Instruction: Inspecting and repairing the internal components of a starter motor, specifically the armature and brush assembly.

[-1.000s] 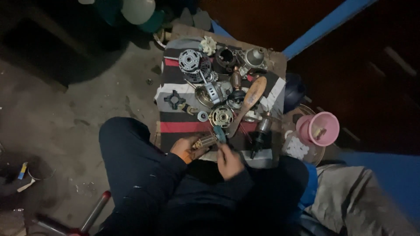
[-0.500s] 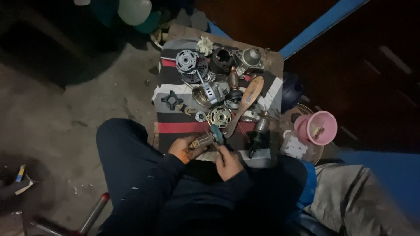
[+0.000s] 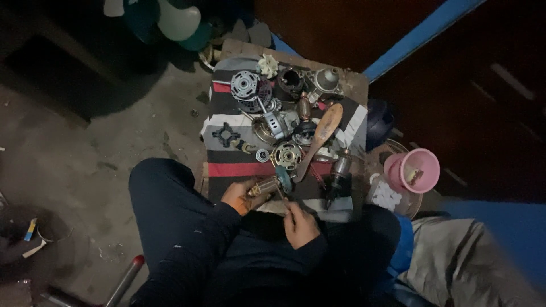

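- The left hand (image 3: 239,196) is curled shut around a small motor armature (image 3: 263,186), a coppery cylinder with a blue-green fan end, and holds it level just above the near edge of the striped cloth (image 3: 224,170).
- The right hand (image 3: 300,223) is closed in a pinch on a thin tool (image 3: 281,197) whose tip reaches up to the fan end of the armature; what kind of tool it is cannot be told.
- Both hands sit close together over the person's lap, between dark-trousered knees.
- Just beyond the armature lies a round metal motor housing (image 3: 286,155), and a wooden spatula-like paddle (image 3: 319,136) leans diagonally beside it.
- To the right of the paddle's lower end a second armature (image 3: 340,170) rests on the cloth.
- Farther out on the cloth are a black cross-shaped part (image 3: 226,135), a round stator with windings (image 3: 245,85), a dark cylindrical casing (image 3: 290,84) and a white fan wheel (image 3: 267,65).
- Off the cloth to the right stands a pink plastic cup (image 3: 412,170), with a small clear jar of white pieces (image 3: 385,196) just beside it.
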